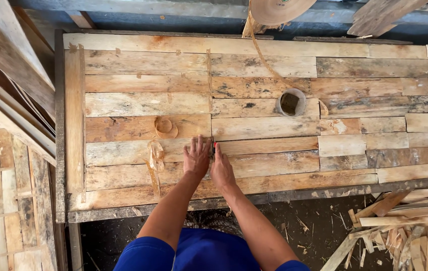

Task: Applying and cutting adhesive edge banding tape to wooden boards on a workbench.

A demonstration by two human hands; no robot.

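Head-camera view over a workbench: a person in a blue top presses both hands side by side on a panel of veneer strips (254, 128), right at the seam where two strips butt together. Left hand (196, 159) lies flat, fingers spread; right hand (221, 169) pinches a small dark-and-red object (too small to identify) against the seam. A grey cup (291, 102) stands further up the panel, brown tape (259, 47) trailing from a roll (280, 9) above. Offcuts (405, 226) litter the ground at right.
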